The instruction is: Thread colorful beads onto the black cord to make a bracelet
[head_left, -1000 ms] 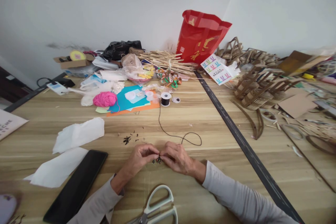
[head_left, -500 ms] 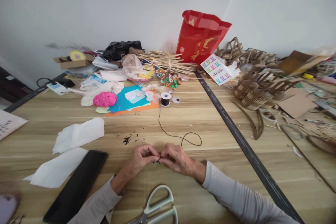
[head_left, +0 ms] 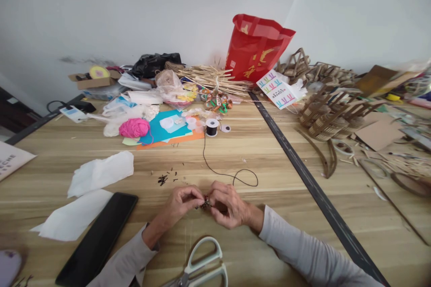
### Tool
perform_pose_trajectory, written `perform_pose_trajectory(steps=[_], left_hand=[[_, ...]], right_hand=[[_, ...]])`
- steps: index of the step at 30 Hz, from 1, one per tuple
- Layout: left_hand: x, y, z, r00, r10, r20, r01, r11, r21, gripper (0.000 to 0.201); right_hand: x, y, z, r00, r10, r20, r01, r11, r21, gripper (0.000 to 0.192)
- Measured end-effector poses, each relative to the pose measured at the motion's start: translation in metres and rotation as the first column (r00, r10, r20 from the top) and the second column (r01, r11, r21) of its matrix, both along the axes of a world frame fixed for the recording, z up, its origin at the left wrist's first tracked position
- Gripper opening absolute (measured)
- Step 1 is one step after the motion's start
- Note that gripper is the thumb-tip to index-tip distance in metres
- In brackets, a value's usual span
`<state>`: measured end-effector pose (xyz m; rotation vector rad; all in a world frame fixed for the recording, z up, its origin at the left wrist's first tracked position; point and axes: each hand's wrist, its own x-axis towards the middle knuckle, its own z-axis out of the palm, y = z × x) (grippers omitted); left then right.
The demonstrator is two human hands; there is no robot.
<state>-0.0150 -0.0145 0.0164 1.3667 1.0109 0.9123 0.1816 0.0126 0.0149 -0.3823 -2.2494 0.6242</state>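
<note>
My left hand [head_left: 183,204] pinches a small dark beaded piece [head_left: 205,203] between thumb and fingertips. From the other side my right hand [head_left: 229,204] has its fingers closed at the piece's right edge, perhaps on a thin cord. The piece shows dark loops and a spot of red, but its details are too small to make out. Beyond the hands, a black cord [head_left: 215,171] runs from a spool [head_left: 212,128] and curls into a loop on the wood. Short black cord snippets [head_left: 163,180] lie past my left hand. White-handled scissors [head_left: 205,267] rest near my forearms.
A black tablet-like slab [head_left: 97,237] and white paper sheets [head_left: 101,172] lie on the left. Pink yarn [head_left: 134,128] sits on coloured paper. At the back stand a red bag [head_left: 257,49] and thin wooden strips [head_left: 212,76]; small woven baskets [head_left: 328,119] are on the right.
My right hand's fingers have shifted and opened slightly away from the left fingertips, so more of the small dark piece shows. My left hand keeps its place.
</note>
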Motion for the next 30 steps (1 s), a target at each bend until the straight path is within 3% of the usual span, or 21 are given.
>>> perform_pose_trajectory(steps=[5,10,14,30], left_hand=[[0.0,0.0,0.0,1.0,-0.009,0.01,0.009,1.0,0.021,0.016],[0.0,0.0,-0.003,0.999,-0.014,0.029,0.012,0.999,0.053,0.014],[0.001,-0.002,-0.004,1.0,0.008,-0.019,-0.006,0.997,0.072,0.012],[-0.002,0.001,-0.003,0.963,0.159,-0.219,-0.127,0.98,0.154,0.014]], right_hand=[[0.0,0.002,-0.004,0.999,0.008,-0.042,-0.009,1.0,-0.029,0.027],[-0.001,0.002,-0.012,0.999,-0.003,-0.041,0.002,1.0,-0.01,0.026],[-0.003,0.001,-0.01,0.999,-0.024,-0.028,0.023,1.0,-0.011,0.012],[-0.002,0.004,-0.014,0.99,-0.137,0.034,0.139,0.989,-0.052,0.011]])
